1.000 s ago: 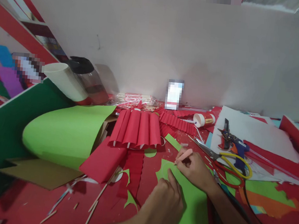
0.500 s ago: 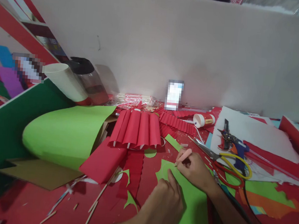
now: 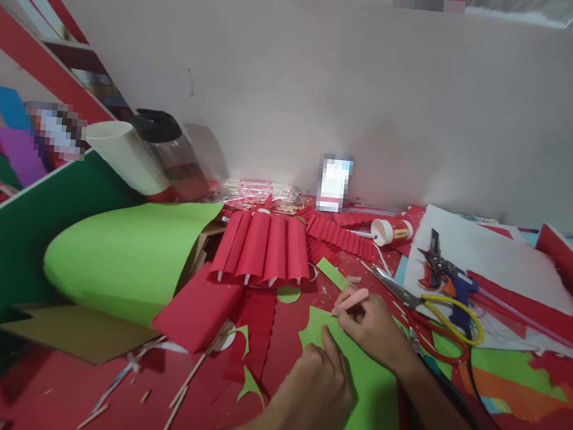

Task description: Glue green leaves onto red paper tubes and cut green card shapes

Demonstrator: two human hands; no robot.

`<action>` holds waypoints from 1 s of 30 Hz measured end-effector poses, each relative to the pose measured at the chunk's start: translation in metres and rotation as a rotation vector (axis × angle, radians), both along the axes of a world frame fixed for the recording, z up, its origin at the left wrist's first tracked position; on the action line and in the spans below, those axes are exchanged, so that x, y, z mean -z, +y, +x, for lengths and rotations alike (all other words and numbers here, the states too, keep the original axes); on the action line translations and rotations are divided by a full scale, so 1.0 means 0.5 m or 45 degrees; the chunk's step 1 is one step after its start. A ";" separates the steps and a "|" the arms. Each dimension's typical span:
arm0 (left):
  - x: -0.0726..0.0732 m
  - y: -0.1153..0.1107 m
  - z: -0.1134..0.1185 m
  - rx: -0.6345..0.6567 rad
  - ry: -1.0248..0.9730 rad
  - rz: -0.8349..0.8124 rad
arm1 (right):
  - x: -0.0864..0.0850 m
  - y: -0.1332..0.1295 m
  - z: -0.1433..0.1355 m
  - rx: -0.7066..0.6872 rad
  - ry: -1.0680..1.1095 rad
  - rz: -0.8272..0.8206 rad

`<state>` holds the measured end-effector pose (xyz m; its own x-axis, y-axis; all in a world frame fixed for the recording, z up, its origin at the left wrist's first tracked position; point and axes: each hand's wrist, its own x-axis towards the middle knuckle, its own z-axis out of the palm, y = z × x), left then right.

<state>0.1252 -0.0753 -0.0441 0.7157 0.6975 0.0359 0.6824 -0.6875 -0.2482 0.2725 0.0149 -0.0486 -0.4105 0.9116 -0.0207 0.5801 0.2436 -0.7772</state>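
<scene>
A sheet of green paper (image 3: pixel 371 396) lies on the red table. My left hand (image 3: pixel 314 391) presses on it with the index finger stretched out and the other fingers curled, holding nothing. Between the fingers of my right hand (image 3: pixel 372 326) is a short, thick pink pen (image 3: pixel 352 302), its tip down at the sheet's upper left edge. Just above it lies a narrow green paper strip (image 3: pixel 333 272). Farther left stands a pleated red paper piece (image 3: pixel 263 246). Green paper scraps (image 3: pixel 250 384) are left of my left hand.
Scissors with yellow and red handles (image 3: pixel 445 316) and a blue glue gun (image 3: pixel 461 287) lie at right. At left are curved green paper (image 3: pixel 116 260), a paper cup (image 3: pixel 125 157) and brown cardboard (image 3: pixel 80 331). A phone (image 3: pixel 334 186) leans on the back wall (image 3: pixel 278 80).
My right hand and the pen tip have shifted slightly left along the edge of the green sheet. My left hand stays in place.
</scene>
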 end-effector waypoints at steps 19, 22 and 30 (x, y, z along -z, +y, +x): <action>-0.001 0.000 -0.001 -0.018 -0.002 0.019 | -0.011 -0.011 -0.017 -0.069 0.177 -0.117; -0.002 0.000 -0.001 -0.007 0.009 -0.012 | -0.004 -0.012 -0.017 -0.084 0.201 -0.141; -0.005 0.003 -0.002 -0.003 -0.002 0.013 | -0.003 -0.003 -0.010 0.007 0.124 -0.059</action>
